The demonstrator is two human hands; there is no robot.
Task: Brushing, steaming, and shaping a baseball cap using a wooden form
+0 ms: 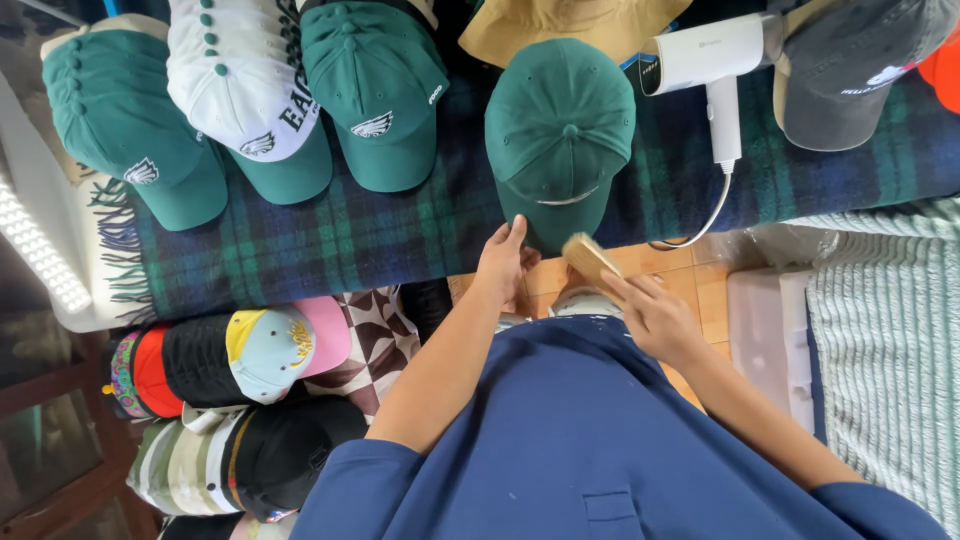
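Green caps (560,140): four; one brush (590,260).

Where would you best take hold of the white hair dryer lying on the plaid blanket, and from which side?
Probably by its handle, the straight narrow part pointing toward the person, coming from the near edge of the plaid blanket. The hair dryer lies flat, its wide barrel crosswise and close to the grey cap, so that end is bulkier and more crowded. The cord leaves the handle's tip, so grip above it.
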